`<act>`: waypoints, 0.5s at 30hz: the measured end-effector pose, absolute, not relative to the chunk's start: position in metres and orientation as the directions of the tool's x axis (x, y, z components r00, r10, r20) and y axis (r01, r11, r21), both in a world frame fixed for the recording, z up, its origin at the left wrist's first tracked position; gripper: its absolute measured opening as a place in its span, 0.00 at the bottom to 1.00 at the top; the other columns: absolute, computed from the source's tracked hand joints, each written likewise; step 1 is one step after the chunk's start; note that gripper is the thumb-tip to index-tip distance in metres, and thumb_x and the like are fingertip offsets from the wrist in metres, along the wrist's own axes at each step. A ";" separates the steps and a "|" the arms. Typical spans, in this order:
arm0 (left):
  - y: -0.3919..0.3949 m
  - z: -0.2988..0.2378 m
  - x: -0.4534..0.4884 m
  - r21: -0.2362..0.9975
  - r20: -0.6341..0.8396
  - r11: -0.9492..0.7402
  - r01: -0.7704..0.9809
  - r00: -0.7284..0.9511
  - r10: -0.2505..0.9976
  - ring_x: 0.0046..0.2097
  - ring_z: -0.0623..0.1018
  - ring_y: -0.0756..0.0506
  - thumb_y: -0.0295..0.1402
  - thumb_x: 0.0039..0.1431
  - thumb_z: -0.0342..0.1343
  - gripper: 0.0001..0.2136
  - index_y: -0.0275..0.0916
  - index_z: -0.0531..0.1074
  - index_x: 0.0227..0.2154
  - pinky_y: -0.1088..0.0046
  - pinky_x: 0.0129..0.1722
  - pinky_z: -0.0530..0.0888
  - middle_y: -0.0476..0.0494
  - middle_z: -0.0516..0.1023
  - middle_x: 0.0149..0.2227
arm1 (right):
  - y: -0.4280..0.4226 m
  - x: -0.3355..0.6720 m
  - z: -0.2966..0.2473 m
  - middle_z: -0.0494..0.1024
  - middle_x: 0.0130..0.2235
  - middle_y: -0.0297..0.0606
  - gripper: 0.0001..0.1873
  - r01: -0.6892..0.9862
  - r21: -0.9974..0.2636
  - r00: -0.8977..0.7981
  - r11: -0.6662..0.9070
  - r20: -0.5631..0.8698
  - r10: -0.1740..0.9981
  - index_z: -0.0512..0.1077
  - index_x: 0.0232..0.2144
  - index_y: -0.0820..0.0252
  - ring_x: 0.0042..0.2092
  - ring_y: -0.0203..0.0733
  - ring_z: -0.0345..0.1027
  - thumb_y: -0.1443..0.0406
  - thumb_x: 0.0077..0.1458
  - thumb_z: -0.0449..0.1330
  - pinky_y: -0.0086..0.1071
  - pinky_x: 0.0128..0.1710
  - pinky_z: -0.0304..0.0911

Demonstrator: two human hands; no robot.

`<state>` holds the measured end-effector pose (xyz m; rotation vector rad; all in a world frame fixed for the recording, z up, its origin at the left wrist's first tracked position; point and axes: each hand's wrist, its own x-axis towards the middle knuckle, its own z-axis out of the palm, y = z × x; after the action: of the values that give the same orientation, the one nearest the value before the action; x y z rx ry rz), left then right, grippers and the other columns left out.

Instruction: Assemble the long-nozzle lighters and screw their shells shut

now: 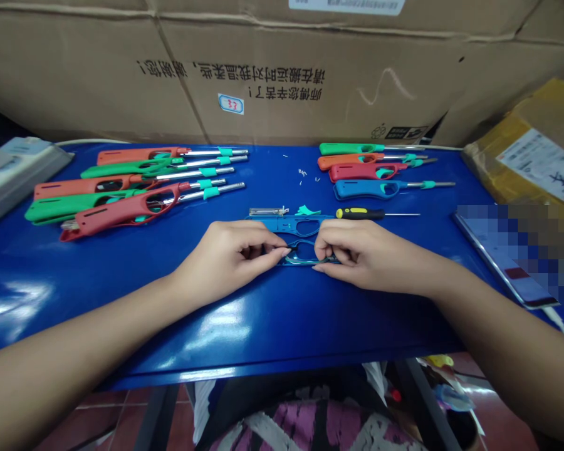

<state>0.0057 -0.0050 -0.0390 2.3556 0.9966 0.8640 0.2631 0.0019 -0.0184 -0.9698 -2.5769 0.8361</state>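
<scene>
My left hand [237, 254] is closed, thumb and forefinger pinched at a small black part [292, 248] by the handle opening of a blue lighter shell half [305, 242]. My right hand [361, 254] is closed on that shell's right end, fingers curled over it. Thin wire seems to run along the shell's near edge between the hands. Just behind lies the other blue shell half [282, 224]. A clear fuel tank [267, 212] and a teal trigger [309, 211] rest beyond it. To their right is a black and yellow screwdriver [360, 213].
Several assembled lighters lie at the back right, including a blue lighter [366, 189]. More lighters, among them a red lighter [122, 213], lie at left. Small screws [302, 172] are scattered between. A phone [502, 257] lies right; a cardboard box [263, 37] stands behind.
</scene>
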 end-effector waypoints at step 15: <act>-0.005 -0.038 0.006 0.595 0.382 -0.636 0.491 0.523 0.762 0.24 0.72 0.55 0.32 0.62 0.63 0.05 0.37 0.82 0.36 0.80 0.25 0.68 0.49 0.79 0.28 | 0.003 0.267 -0.016 0.69 0.30 0.30 0.04 0.475 -0.614 -0.755 0.630 0.084 0.650 0.70 0.35 0.58 0.29 0.33 0.59 0.71 0.59 0.61 0.28 0.30 0.57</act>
<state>0.0058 -0.0053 -0.0379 2.3504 1.0274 0.8849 0.2673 0.0033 -0.0165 -0.9075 -2.5567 0.8371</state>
